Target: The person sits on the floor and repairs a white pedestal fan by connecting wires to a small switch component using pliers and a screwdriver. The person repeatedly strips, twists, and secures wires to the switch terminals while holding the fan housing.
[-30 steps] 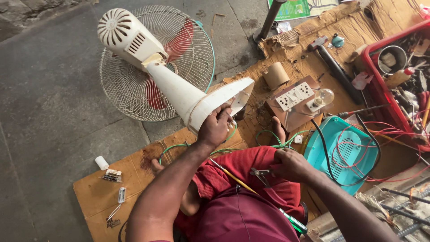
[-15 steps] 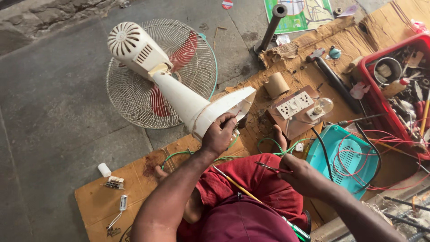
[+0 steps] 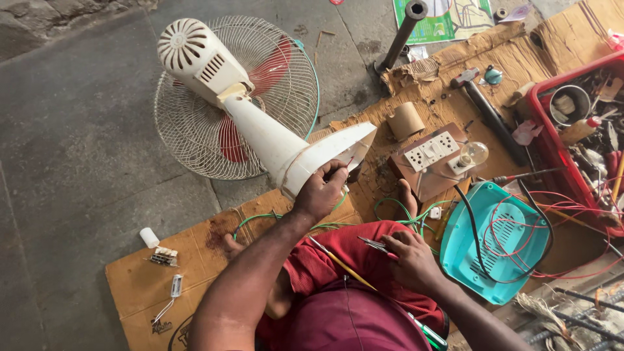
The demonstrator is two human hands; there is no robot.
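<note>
A cream table fan [image 3: 260, 130] with red blades and a wire guard lies tilted on the ground, its hollow base toward me. My left hand [image 3: 320, 192] grips the rim of that open base. My right hand [image 3: 408, 259] rests on my red-clothed lap and holds a small metal plier-like tool [image 3: 373, 244]. A thin yellow-handled tool [image 3: 341, 265] lies across my lap. Green wires [image 3: 396, 211] trail from the fan base over the cardboard.
A wooden switch board with sockets and a bulb [image 3: 437, 156], a teal plastic cover [image 3: 494, 240] with red wires, a red tray of parts [image 3: 578, 110], a hammer [image 3: 484, 107], a tape roll [image 3: 405, 121] and small parts [image 3: 162, 255] lie on cardboard.
The view has shifted slightly. My left hand slid further onto the fan base's rim. My right hand dropped lower on my lap with the tool.
</note>
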